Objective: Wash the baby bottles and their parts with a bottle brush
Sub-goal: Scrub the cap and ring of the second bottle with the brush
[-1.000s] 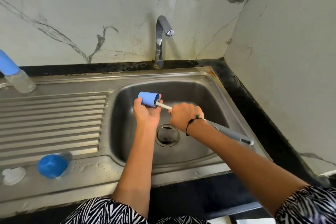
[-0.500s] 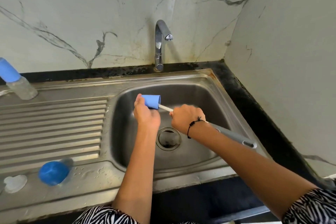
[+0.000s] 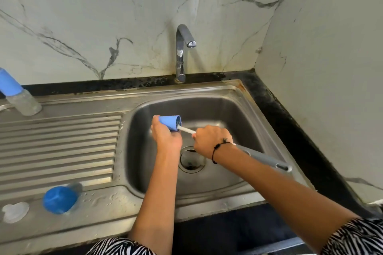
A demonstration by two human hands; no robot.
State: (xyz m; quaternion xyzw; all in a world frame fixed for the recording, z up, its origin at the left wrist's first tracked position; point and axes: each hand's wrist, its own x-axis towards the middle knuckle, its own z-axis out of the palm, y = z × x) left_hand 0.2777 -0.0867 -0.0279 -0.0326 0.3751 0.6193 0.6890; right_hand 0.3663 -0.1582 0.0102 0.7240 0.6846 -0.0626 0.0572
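Over the steel sink basin, my left hand grips a blue bottle cap lying on its side, its mouth turned right. My right hand holds the bottle brush by its grey handle; the white shaft runs into the cap and the bristles are hidden inside. A baby bottle with a blue cap stands at the back left of the drainboard. Near the front left lie another blue cap and a clear teat.
The chrome tap rises behind the basin with no water running. The drain hole sits under my wrists. A ribbed drainboard spreads to the left, and marble walls close off the back and right.
The camera view has tilted slightly, so everything sits lower in the frame. My hands stay together over the basin with the brush still inside the cap, which has shifted a little.
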